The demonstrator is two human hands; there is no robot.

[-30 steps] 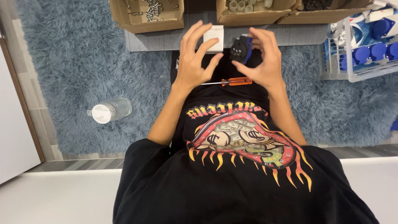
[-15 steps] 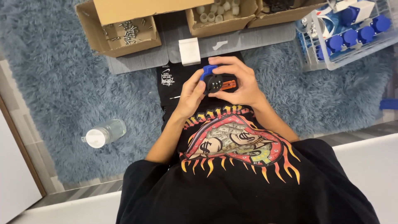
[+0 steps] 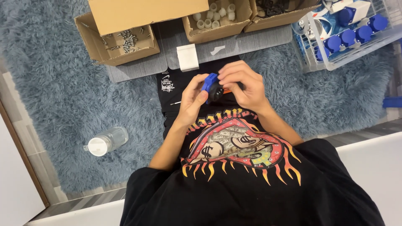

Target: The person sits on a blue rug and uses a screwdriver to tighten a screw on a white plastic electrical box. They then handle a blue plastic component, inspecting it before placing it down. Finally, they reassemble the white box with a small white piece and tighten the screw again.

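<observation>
Blue and black plastic sits between my two hands: a small plug part, blue shell on its left side, black body toward my right. My left hand cups it from below and from the left, thumb and fingers closed on the blue shell. My right hand curls over the black end, fingertips clenched on it from above. Both grips are closed on the same piece, held in the air just over my lap.

It looks like hard moulded plastic, so I judge it light, stiff and not fragile, though smooth enough to twist out of a loose pinch. The flat blue sides seem the best place to hold; the black end looks rounder and more apt to slip.

Just beneath my hands an orange-handled tool peeks out, with a thin metal shaft showing to the left on the black cloth. Beyond lies a white block on a grey ribbed mat. Further out stand a cardboard box of screws, a box of white caps, and a clear crate of blue plugs. A plastic bottle lies on the shaggy blue rug.
</observation>
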